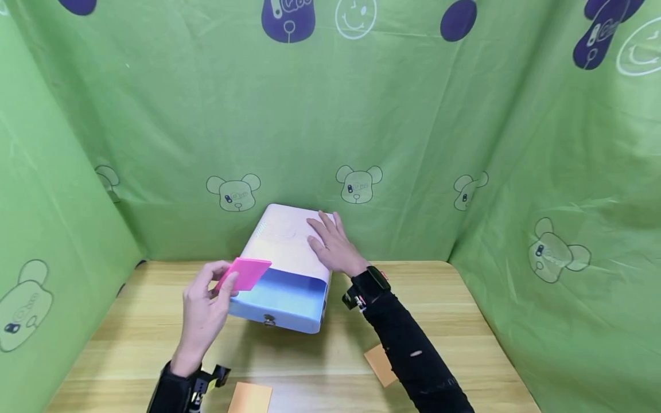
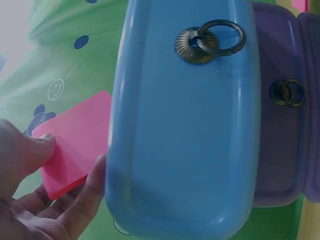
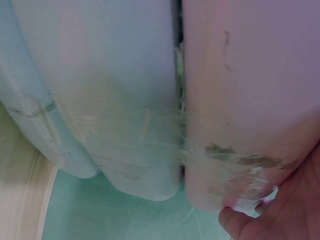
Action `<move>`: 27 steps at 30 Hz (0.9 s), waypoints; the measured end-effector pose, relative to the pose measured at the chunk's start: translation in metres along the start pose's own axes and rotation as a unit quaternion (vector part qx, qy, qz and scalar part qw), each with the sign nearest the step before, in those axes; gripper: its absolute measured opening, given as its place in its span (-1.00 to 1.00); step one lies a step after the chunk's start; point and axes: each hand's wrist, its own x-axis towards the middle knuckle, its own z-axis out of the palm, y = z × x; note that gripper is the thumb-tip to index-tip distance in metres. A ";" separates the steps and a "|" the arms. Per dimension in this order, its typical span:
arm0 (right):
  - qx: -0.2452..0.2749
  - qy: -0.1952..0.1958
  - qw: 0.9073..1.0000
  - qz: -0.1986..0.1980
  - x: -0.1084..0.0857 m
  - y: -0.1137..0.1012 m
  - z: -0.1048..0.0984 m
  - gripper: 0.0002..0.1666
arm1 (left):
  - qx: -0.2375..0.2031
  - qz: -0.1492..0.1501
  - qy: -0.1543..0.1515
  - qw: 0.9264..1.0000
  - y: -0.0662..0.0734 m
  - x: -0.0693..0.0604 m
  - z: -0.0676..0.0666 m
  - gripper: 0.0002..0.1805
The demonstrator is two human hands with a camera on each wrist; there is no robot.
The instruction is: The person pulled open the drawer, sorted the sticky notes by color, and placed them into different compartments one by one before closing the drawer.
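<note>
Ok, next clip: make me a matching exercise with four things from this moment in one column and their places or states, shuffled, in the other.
Column one
1. Pink square
2. Blue drawer
3. Right hand
4. Orange papers

Column two
A. Pulled open
B. Lying on the table
C. On top of the drawer unit
D. Held in the left hand

Pairs: 1-D, 2-A, 3-C, 4-B

Grn bear-print cloth walls [image 1: 299,109] w/ lt wood table [image 1: 434,298] btwn.
</note>
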 end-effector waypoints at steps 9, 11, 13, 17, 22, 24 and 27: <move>0.001 -0.001 1.000 0.000 0.000 0.002 0.000 -0.32 | 0.033 0.031 -0.051 0.998 -0.004 0.002 0.006 -0.76; 0.003 0.000 1.000 0.001 0.000 0.002 0.000 -0.33 | 0.040 0.036 -0.058 0.997 -0.004 0.003 0.007 -0.76; 0.004 0.001 1.000 0.003 0.000 0.003 0.000 -0.33 | 0.048 0.038 -0.064 0.996 -0.005 0.004 0.008 -0.77; 0.004 -0.002 1.000 0.003 0.000 0.003 0.001 -0.33 | 0.064 0.039 -0.078 0.994 -0.006 0.005 0.009 -0.77; 0.005 -0.004 1.000 0.001 0.000 0.001 0.000 -0.33 | 0.084 0.040 -0.101 0.990 -0.007 0.006 0.012 -0.77; 0.004 -0.002 1.000 0.002 0.000 0.000 0.000 -0.33 | 0.086 0.040 -0.108 0.990 -0.007 0.007 0.013 -0.77; -0.001 -0.002 1.000 0.001 0.001 0.001 0.000 -0.33 | 0.081 0.035 -0.113 0.990 -0.007 0.009 0.015 -0.77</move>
